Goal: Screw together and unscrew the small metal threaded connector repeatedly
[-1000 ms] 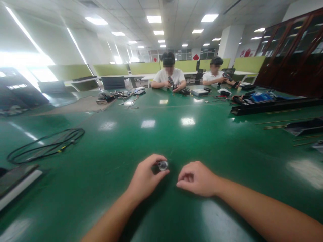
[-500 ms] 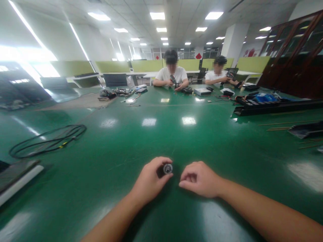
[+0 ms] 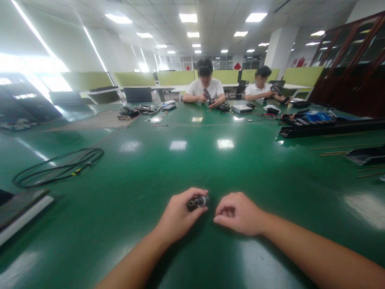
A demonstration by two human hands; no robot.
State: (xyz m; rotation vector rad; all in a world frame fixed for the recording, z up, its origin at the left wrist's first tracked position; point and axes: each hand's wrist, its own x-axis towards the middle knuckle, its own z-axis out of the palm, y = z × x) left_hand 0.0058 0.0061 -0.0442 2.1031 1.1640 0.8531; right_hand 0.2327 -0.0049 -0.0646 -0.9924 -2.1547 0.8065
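In the head view, lower centre, my left hand (image 3: 179, 212) has its fingers closed on a small dark-and-clear piece (image 3: 197, 202); I'd pinch lightly. My right hand (image 3: 239, 214) curls just beside; can't tell if empty. Coiled cable (image 3: 76, 172), left, and thin rods (image 3: 333, 153), right, lie well apart on the worktop (image 3: 150, 164), obstructing neither.

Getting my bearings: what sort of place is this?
Probably an open-plan office doubling as a workshop: yellow-green desk partitions line the back, and across the green table a person holds what looks like a power drill.
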